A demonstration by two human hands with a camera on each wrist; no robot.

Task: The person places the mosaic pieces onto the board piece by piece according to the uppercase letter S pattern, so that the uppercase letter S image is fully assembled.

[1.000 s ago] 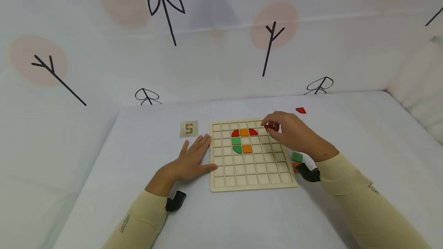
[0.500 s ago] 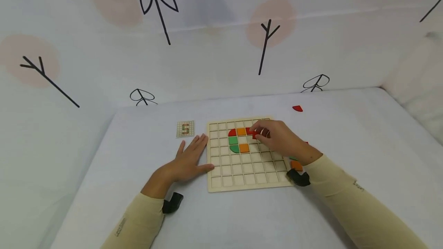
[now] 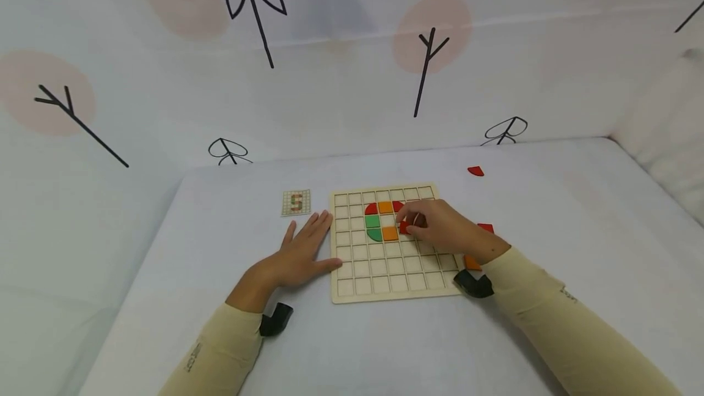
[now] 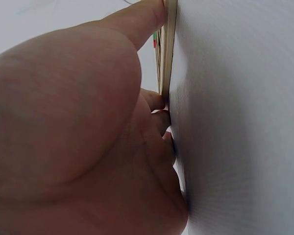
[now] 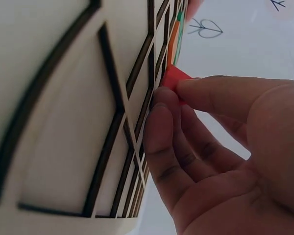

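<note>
My left hand [image 3: 302, 258] lies flat with fingers spread, its fingertips and thumb on the left edge of a wooden grid board [image 3: 346, 288]. Over the board, my right hand [image 3: 445, 228] pinches a small red tile [image 3: 404, 227] between thumb and fingertips. That tile is just right of an orange tile [image 3: 390, 233]; in the right wrist view the red tile [image 5: 174, 79] tilts close against the grid. Other tiles sit in the cells: a rounded red tile [image 3: 371, 208], an orange tile [image 3: 385, 207], a green square [image 3: 372, 221] and a rounded green tile [image 3: 374, 235]. Fingers partly cover another red one.
A small card [image 3: 296, 203] with an S-shaped pattern lies left of the board. A rounded red tile [image 3: 476, 171] rests at the back right. Beside the right wrist are a red tile [image 3: 486, 227] and an orange tile [image 3: 472, 262], partly hidden. A patterned cloth [image 3: 341, 109] hangs behind.
My right hand has carried the red tile left and toward me, from the board's upper right to the cell beside the orange tile. The left hand has stayed in place at the board's edge.
</note>
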